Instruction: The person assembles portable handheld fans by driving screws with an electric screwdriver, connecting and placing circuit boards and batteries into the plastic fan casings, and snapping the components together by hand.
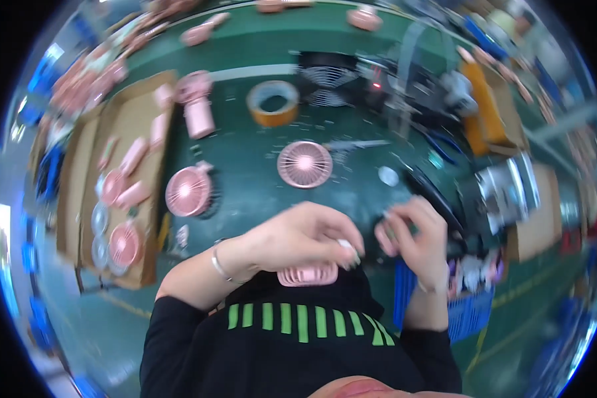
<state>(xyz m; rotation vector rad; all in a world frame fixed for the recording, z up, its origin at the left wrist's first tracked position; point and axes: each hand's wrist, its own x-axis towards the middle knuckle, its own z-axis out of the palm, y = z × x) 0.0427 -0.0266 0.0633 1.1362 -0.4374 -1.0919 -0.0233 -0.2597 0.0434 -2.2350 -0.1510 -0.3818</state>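
Near the table's front edge, my left hand [298, 232] is closed, thumb and fingers drawn together. A pink slatted fan part [308, 274] shows directly beneath it, apparently in its grasp; the palm hides the rest. Something small and white [345, 245] is at the thumb tip. To the right, my right hand [418, 232] pinches a small pink piece [386, 240], blurred by motion. Beyond my hands a round pink fan grille [304, 164] lies on the green table. Further left rests a pink fan head [189, 191] with a short neck.
A cardboard tray [154, 123] of pink fan parts and clear discs stands left. A tape roll [272, 103] and a pink handle part [198, 106] lie further back. Blue-handled pliers [444, 147] and a dark tool [434, 196] lie right; a blue basket [469, 315] sits below.
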